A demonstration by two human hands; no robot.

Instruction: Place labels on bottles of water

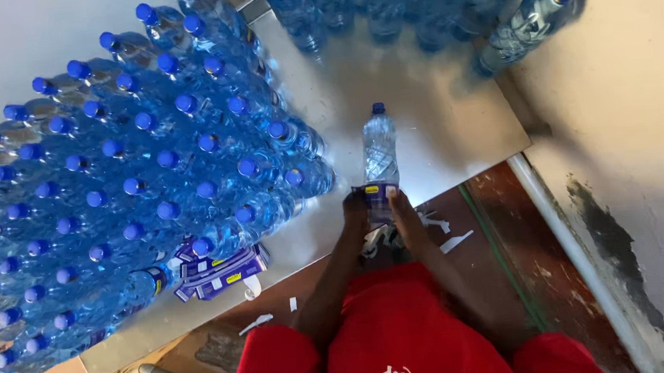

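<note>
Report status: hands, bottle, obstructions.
Left hand and right hand grip the label on one water bottle. Bottle upright on metal table. Massed capped bottles beside it, apart.

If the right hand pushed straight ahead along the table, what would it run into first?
The right hand already grips the lone upright bottle, so it meets that first. Beyond it the metal table looks bare up to the far cluster of bottles, though depth is hard to judge.

Blue-white paper label point(376, 193) wraps btm of lone clear plastic bottle point(379, 152); stack of blue-yellow labels point(223, 273) lies at table edge point(455, 132)
</note>
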